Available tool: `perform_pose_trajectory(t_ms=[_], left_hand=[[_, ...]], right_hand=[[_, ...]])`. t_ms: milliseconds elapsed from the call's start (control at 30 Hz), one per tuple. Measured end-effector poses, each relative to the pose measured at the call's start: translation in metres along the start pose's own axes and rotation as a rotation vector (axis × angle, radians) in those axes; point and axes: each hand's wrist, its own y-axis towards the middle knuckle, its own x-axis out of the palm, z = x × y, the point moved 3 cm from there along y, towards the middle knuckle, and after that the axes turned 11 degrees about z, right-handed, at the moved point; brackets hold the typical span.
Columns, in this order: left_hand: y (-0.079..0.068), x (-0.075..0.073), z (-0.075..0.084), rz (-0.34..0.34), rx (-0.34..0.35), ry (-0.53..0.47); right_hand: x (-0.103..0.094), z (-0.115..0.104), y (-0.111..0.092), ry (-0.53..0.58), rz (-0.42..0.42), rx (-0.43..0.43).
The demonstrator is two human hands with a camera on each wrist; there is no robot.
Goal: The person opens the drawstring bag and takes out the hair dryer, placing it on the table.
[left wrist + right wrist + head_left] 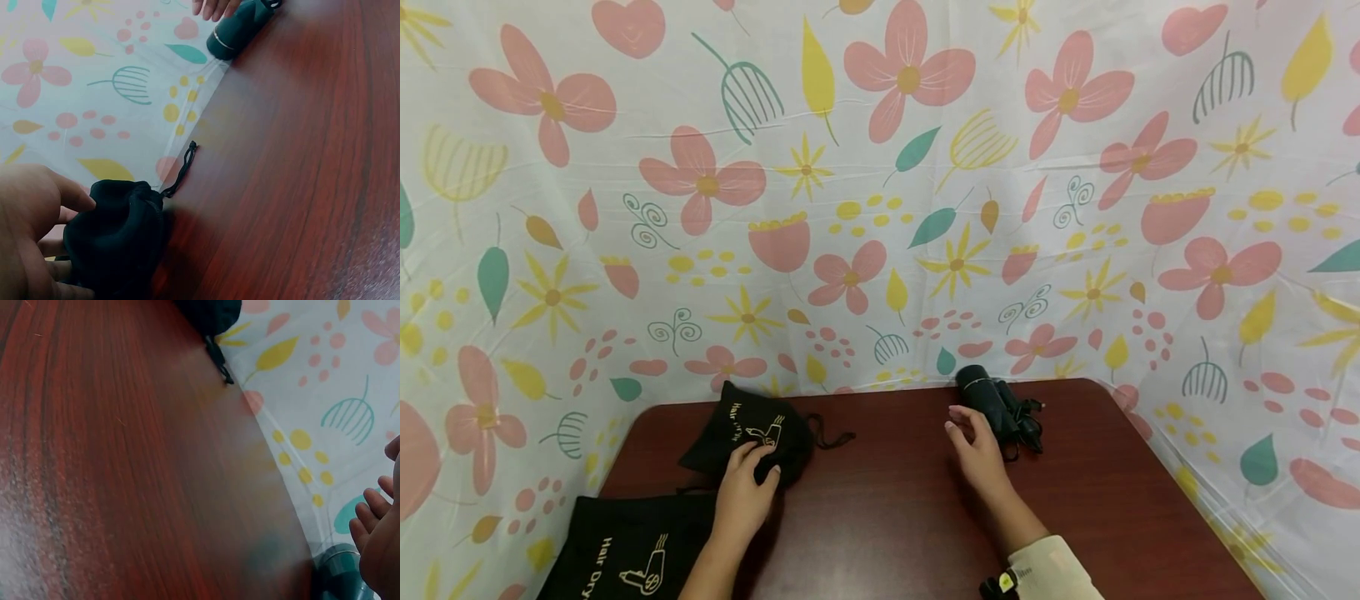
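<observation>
Black drawstring pouch (741, 429): pinched by L hand (745, 492). Dk-green hair dryer (1003, 412): beside R hand (979, 450), fingers relaxed, nil held. Risk: slack L pinch could've let pouch slip.

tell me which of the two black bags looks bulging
The farther black bag, near the table's back edge: its shape looks rounded, while the nearer black bag, cut off by the head view's lower edge, lies flat.

We rest our left grip (747, 490) on a black drawstring pouch (748, 415). Nearer us lies a black bag (617, 542). Our right grip (981, 457) is just beside a dark cylindrical device (988, 402) on the brown desk (880, 500), before a flowered sheet (880, 208).
</observation>
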Motion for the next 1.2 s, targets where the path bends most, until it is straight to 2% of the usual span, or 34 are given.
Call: perform_pose_trajectory(t_ms=[533, 767, 1200], left_hand=[[-0.009, 0.011, 0.012, -0.037, 0.054, -0.008], [-0.011, 0.016, 0.015, -0.037, 0.103, -0.007], [-0.014, 0.025, 0.021, -0.089, 0.094, -0.016]], right_hand=[[0.020, -0.002, -0.008, -0.021, -0.050, -0.017], [0.030, -0.006, -0.015, -0.022, -0.089, -0.003], [0.044, -0.013, -0.025, -0.043, -0.189, -0.017]])
